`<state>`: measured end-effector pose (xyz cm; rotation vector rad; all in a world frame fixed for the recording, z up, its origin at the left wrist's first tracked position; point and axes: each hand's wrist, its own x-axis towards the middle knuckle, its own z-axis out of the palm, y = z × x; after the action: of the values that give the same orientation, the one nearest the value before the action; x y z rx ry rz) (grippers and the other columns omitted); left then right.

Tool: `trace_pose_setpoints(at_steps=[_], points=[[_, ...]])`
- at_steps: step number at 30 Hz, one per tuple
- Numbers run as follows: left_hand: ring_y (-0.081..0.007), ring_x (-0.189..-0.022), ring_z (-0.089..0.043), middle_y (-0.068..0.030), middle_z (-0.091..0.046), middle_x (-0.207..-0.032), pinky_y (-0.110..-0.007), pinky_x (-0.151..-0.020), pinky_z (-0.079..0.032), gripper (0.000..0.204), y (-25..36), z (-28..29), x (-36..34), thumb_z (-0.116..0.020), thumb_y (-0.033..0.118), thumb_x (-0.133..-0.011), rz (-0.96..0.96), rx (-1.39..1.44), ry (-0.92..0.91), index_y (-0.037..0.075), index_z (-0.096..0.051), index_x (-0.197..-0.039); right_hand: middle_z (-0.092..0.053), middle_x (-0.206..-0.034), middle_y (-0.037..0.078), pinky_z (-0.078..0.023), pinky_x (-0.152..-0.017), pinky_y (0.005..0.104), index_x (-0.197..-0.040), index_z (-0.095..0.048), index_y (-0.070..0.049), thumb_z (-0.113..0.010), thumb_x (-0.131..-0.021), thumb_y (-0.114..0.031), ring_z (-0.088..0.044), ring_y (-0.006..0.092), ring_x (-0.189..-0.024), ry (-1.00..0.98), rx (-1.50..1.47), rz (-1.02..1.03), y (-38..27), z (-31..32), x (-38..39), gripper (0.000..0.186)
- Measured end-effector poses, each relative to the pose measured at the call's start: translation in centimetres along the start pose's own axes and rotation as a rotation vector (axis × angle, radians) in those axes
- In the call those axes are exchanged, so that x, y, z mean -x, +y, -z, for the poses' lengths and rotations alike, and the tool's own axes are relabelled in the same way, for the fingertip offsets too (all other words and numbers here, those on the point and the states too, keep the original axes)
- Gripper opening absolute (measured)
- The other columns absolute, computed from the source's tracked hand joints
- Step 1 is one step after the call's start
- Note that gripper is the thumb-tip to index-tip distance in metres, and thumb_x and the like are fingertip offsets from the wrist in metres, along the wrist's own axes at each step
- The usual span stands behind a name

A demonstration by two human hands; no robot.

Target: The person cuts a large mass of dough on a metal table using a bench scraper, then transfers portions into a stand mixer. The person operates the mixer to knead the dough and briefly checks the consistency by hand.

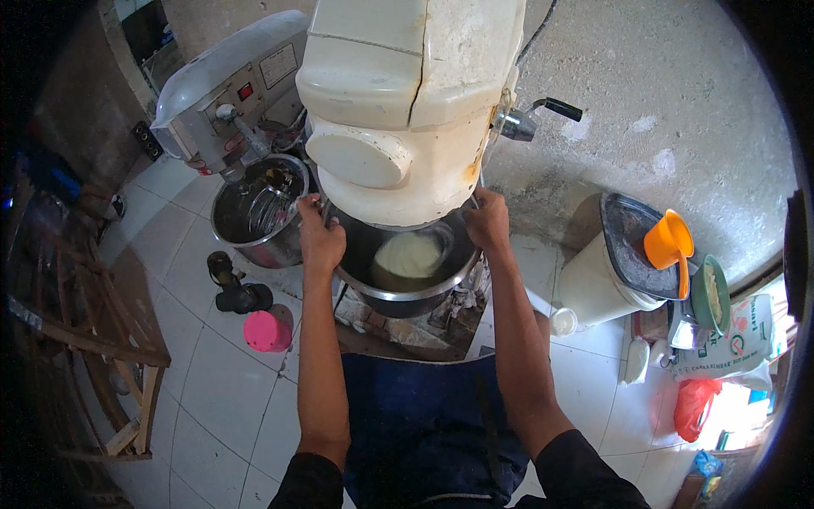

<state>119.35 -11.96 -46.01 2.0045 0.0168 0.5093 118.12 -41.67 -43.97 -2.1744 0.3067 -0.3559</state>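
A large steel mixing bowl [409, 297] is under the head of a big cream-coloured stand mixer [373, 93]. Pale, creamy batter [405, 261] lies in the bowl, and the mixer head hides the far part of it. My left hand [320, 239] grips the bowl at its left side, fingers wrapped at the rim. On the opposite side my right hand [487, 222] is closed at the rim too, close under the mixer head. Whether the fingers hold handles or the rim itself, I cannot tell.
A second mixer [225, 93] stands at the left, its whisk in a steel bowl [263, 246]. A pink container [267, 331] is on the tiled floor. At right are a white bucket [593, 284], a black tray [626, 246], an orange dipper [670, 239] and a green basin [708, 297].
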Motion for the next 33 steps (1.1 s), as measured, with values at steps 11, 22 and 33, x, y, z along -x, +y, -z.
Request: trace_pose_setpoints(at_steps=[11,22,33], points=[[-0.0418,-0.121,-0.054,-0.0269,-0.054,-0.129,-0.047,-0.102,-0.040,0.055,0.3,0.1,-0.1,-0.056,-0.005,-0.082,0.023,-0.021,-0.004,0.005,-0.036,-0.132,-0.069,-0.109,0.022,-0.051,-0.091,0.0443,-0.124,-0.067,-0.015,-0.063,-0.071,-0.009,-0.066,0.0385,-0.104,-0.005,-0.014,0.028,0.0,0.0,0.0,0.054],[-0.0432,-0.116,-0.057,-0.0276,-0.058,-0.123,-0.048,-0.098,-0.042,0.056,-0.3,-0.1,-0.3,-0.057,-0.005,-0.081,0.059,0.005,-0.003,0.005,-0.035,-0.132,-0.068,-0.111,0.022,-0.051,-0.091,0.0440,-0.124,-0.067,-0.013,-0.062,-0.072,-0.008,-0.065,0.0383,-0.106,0.016,0.005,0.004,-0.5,0.2,0.3,0.053],[-0.0413,-0.115,-0.058,-0.0273,-0.057,-0.124,-0.046,-0.099,-0.042,0.057,1.1,0.3,0.3,-0.056,-0.005,-0.082,-0.003,-0.100,0.025,0.005,-0.035,-0.134,-0.068,-0.113,0.021,-0.051,-0.090,0.0442,-0.125,-0.066,-0.015,-0.067,-0.073,-0.011,-0.065,0.0374,-0.106,0.010,-0.007,0.020,-0.1,0.0,0.1,0.052]])
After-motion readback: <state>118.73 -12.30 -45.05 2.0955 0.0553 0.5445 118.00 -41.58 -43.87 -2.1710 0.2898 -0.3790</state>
